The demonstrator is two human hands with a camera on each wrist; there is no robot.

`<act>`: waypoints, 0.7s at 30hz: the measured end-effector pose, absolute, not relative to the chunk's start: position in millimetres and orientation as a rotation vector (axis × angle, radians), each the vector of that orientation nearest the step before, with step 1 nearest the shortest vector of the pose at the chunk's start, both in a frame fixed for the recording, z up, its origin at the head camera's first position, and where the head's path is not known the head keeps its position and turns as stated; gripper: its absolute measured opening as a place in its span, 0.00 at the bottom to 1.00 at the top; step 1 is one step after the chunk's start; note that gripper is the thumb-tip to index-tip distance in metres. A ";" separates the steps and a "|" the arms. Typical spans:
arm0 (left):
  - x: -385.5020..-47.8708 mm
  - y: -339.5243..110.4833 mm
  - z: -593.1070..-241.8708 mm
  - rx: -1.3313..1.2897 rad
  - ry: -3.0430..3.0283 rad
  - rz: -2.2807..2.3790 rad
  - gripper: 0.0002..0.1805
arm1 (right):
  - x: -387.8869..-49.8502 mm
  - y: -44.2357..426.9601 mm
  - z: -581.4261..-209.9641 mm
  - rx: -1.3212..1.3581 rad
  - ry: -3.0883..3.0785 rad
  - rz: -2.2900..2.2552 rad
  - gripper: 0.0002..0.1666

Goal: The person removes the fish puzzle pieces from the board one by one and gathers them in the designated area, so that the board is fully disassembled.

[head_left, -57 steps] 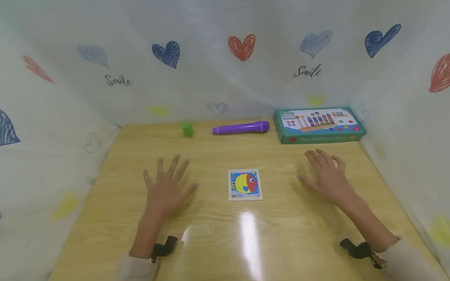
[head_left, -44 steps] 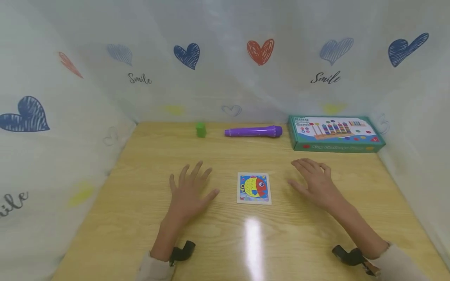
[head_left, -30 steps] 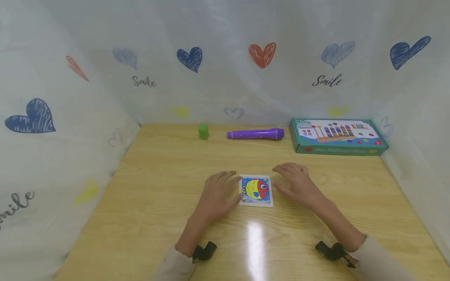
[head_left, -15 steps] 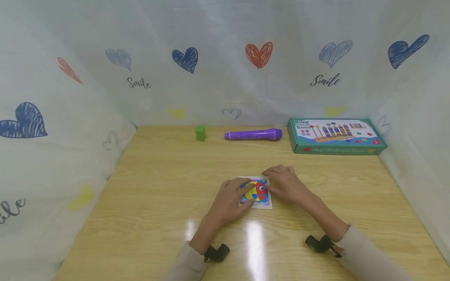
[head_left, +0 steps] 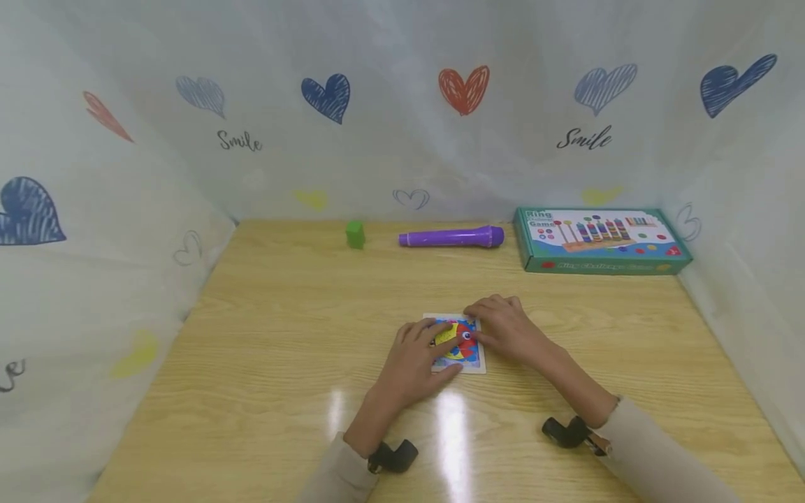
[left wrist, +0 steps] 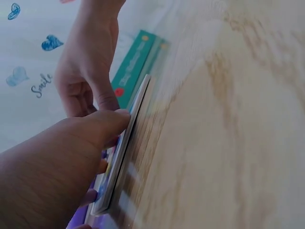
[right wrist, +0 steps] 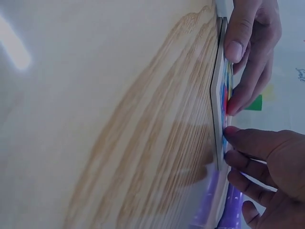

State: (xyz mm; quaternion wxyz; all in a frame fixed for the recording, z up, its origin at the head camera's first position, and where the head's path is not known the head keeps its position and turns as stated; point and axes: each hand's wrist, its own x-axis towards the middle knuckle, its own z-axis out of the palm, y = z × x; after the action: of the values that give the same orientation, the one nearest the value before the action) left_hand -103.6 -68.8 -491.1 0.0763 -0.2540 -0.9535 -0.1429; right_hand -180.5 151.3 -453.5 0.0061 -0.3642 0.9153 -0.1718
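A small square fish picture puzzle (head_left: 473,364) in a pale frame lies flat on the wooden table. My left hand (head_left: 409,363) rests on it from the left, fingers spread over the picture and thumb at the near edge. My right hand (head_left: 512,334) touches its right side, with the thumb by the fish's head and the fingertips at the far right corner. In the left wrist view the thumb (left wrist: 116,125) lies against the edge of the puzzle (left wrist: 119,167). The right wrist view shows the right thumb and index fingertip touching the puzzle (right wrist: 217,90).
Along the table's back stand a green block (head_left: 355,235), a purple toy microphone (head_left: 449,238) and a green Ring Challenge Game box (head_left: 604,241) at the right. A white curtain (head_left: 377,140) with printed hearts borders the back and sides.
Both hands have come inward from either side of the table onto the puzzle. Over the last half second they stay there, the left fingers slightly farther across the picture. The view has shifted a little.
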 end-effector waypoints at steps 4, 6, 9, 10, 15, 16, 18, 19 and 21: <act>-103.1 -68.3 -491.8 -0.756 -2.865 -0.397 0.27 | -180.0 147.6 -452.9 -1.118 2.872 -0.529 0.21; -103.1 -68.2 -491.9 -0.750 -2.875 -0.373 0.28 | -179.7 145.7 -451.3 -1.098 2.866 -0.532 0.22; -103.0 -67.9 -491.6 -0.742 -2.895 -0.324 0.28 | -179.8 143.5 -448.1 -1.055 2.845 -0.538 0.22; -103.1 -67.9 -491.7 -0.739 -2.902 -0.310 0.29 | -180.3 142.9 -447.3 -1.042 2.834 -0.546 0.23; -103.1 -68.1 -491.9 -0.727 -2.926 -0.284 0.29 | -182.9 140.9 -445.7 -0.967 2.769 -0.597 0.21; -103.0 -68.2 -491.8 -0.726 -2.927 -0.287 0.29 | -183.6 140.9 -445.9 -0.953 2.754 -0.616 0.20; -102.6 -68.4 -491.3 -0.727 -2.930 -0.292 0.29 | -184.6 141.0 -446.5 -0.930 2.728 -0.650 0.19; -102.3 -68.4 -491.1 -0.727 -2.933 -0.293 0.29 | -185.0 141.3 -446.9 -0.923 2.715 -0.668 0.18; -101.9 -68.8 -491.4 -0.728 -2.937 -0.297 0.29 | -185.6 141.8 -447.7 -0.908 2.689 -0.701 0.18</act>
State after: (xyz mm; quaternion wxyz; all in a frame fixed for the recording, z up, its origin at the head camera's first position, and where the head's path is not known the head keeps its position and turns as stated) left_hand -101.9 -68.8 -491.4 0.0506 -0.2392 -0.9647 -0.0976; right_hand -185.6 141.8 -447.7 0.1088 -0.3088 0.9143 -0.2385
